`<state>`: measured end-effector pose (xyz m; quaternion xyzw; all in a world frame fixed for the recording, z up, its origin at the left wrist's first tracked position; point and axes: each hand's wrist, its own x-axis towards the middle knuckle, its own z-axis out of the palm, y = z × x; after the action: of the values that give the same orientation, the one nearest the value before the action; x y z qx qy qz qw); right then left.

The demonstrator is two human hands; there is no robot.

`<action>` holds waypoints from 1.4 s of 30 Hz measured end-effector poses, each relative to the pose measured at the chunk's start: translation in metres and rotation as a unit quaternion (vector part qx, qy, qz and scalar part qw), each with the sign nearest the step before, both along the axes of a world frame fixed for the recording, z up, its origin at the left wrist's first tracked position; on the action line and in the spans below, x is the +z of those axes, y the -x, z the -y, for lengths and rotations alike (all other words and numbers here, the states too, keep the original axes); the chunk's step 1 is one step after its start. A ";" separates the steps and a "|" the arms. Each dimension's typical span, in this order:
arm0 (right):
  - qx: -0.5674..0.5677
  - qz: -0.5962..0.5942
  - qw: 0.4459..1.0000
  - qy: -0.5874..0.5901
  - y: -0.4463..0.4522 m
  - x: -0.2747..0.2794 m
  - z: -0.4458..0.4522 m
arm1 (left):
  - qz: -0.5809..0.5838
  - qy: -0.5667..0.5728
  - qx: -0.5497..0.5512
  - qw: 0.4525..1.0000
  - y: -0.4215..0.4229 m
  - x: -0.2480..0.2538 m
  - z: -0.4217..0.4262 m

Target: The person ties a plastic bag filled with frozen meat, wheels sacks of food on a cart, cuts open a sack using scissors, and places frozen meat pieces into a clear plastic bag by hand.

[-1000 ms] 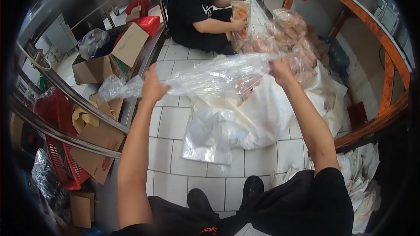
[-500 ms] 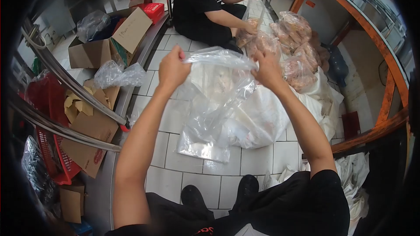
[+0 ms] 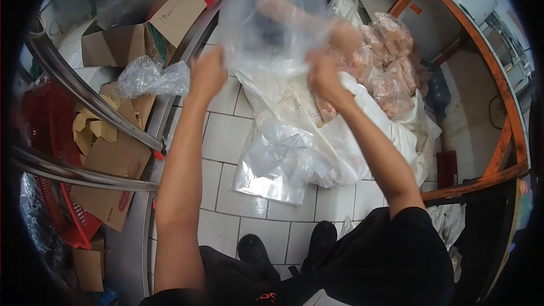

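Note:
A clear plastic bag [image 3: 266, 45] is stretched between my two hands, billowing up and blurred by motion. My left hand [image 3: 209, 73] is closed on its left edge. On the opposite edge my right hand [image 3: 326, 76] is closed too. Below the bag, a white sack [image 3: 283, 99] with handwriting lies on the tiled floor. On top of that sack rests a flat stack of clear plastic bags [image 3: 269, 178]. Beyond my right hand sit several filled clear bags of pinkish, meat-like pieces [image 3: 391, 88].
A co-worker's arm [image 3: 289, 14] shows through the raised plastic. At left stand a metal rack rail [image 3: 96, 178], an open cardboard box [image 3: 113, 48], crumpled plastic [image 3: 153, 76] and a red crate [image 3: 73, 215]. An orange-framed table [image 3: 476, 25] borders the right side.
The bag between my hands has swung upward and filled out, where before it hung folded in a strip. My hands have shifted slightly left. The co-worker's arm now reaches behind the bag.

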<state>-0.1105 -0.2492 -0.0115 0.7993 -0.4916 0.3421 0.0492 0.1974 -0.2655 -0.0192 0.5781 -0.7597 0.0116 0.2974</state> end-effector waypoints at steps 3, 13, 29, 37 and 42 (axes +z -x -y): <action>0.029 -0.125 0.930 -0.344 -0.028 -0.051 -0.023 | 0.131 -0.303 0.018 0.944 -0.008 -0.045 -0.012; 0.106 0.221 0.719 -0.650 -0.003 -0.007 -0.023 | -0.182 -0.208 0.092 0.957 -0.038 0.030 0.024; 0.062 -0.524 0.654 -0.543 0.152 -0.118 -0.088 | -0.103 -0.285 0.001 0.953 -0.016 -0.055 0.019; 0.010 -0.207 0.722 -0.661 0.305 -0.196 -0.130 | -0.112 -0.323 -0.033 0.939 0.003 -0.017 0.002; -0.253 -0.042 0.799 -0.544 0.284 -0.151 -0.078 | -0.085 -0.289 -0.036 0.953 0.007 -0.022 -0.008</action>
<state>-0.3945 -0.1716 -0.1622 0.5553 -0.7789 -0.0401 -0.2887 0.1899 -0.2576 -0.0416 0.6107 -0.7228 -0.2681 0.1811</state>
